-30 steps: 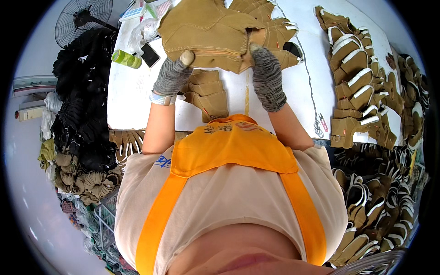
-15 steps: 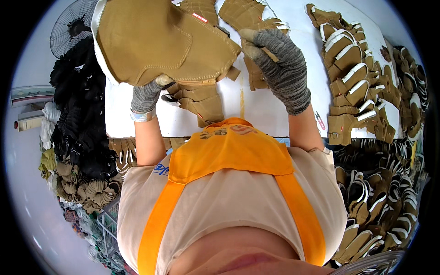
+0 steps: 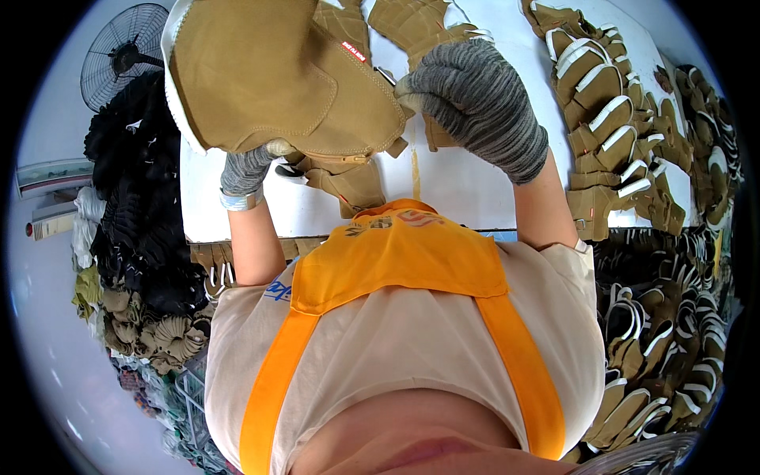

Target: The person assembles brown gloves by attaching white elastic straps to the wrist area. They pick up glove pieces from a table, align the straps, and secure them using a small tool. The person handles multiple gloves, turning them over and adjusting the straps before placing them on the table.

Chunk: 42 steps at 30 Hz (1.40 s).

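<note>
Two gloved hands, both mine, are clamped on one tan suede shoe upper with stitched panels and a white edge (image 3: 277, 79), which I hold lifted close to my face, above the white worktable (image 3: 467, 182); my left hand (image 3: 249, 166), in a grey knit glove, grips it from underneath at the lower edge, fingers curled up behind the piece and thumb tip pressed against the front of the suede, so the grip is closed on the material; my right hand (image 3: 475, 99), in the same kind of grey glove, is bunched tight at the upper's right corner, fingertips pinched together on the tan edge just beside a small red tag (image 3: 354, 51); how much material sits inside that pinch I cannot tell, since the glove covers it; between my two grips the upper hangs spread out, its broad face toward me; just below my left grip, on the table, lie more tan upper pieces (image 3: 348, 182); beyond my right grip, more of the same pieces (image 3: 412, 24) rest on the table; well off to the right of my right hand stands a long stack of tan uppers with white linings (image 3: 602, 103); left of my left wrist, a heap of black shoe parts (image 3: 142, 206), and above it a black standing fan (image 3: 123, 51); my orange apron (image 3: 396, 261) hangs beneath both forearms.
</note>
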Each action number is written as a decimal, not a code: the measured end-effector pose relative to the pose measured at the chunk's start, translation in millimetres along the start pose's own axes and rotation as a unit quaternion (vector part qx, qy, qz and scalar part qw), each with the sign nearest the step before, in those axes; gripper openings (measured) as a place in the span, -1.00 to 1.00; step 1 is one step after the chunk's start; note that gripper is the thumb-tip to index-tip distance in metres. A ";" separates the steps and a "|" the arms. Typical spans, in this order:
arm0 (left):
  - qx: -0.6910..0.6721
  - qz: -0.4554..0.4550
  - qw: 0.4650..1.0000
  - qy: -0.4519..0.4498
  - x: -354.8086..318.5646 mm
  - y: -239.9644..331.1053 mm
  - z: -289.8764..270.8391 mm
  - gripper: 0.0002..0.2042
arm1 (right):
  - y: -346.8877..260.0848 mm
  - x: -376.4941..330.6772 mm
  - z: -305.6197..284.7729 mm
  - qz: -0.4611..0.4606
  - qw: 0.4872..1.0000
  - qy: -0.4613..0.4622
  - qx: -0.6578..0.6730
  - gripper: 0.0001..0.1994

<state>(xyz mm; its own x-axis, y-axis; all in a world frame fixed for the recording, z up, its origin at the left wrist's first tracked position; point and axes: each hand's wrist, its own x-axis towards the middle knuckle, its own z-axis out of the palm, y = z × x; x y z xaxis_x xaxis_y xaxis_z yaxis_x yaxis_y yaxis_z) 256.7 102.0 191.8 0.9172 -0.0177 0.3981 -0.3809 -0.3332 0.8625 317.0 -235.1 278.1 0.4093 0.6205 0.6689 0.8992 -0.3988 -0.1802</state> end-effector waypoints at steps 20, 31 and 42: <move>0.413 0.288 0.854 -0.131 43.0 45.9 15.8 -0.61 | 126.1 -156.6 25.6 0.437 0.838 -0.287 -0.158 -0.58; 0.511 0.168 0.824 -0.177 66.1 60.0 66.4 -0.59 | 106.6 -398.9 33.5 0.697 0.580 -0.325 -0.269 -0.63; -0.346 -0.104 0.931 -0.055 34.6 -33.4 31.2 -0.42 | 124.0 -412.5 31.5 0.710 0.571 -0.341 -0.230 -0.62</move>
<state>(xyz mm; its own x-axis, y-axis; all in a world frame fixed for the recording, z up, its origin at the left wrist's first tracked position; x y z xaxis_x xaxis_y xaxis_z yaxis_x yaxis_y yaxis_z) 304.8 83.1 167.1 0.9712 -0.1306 0.1993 -0.1438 0.3456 0.9273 264.5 -519.2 -42.9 0.7818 -0.4935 -0.3811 -0.4866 -0.8651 0.1220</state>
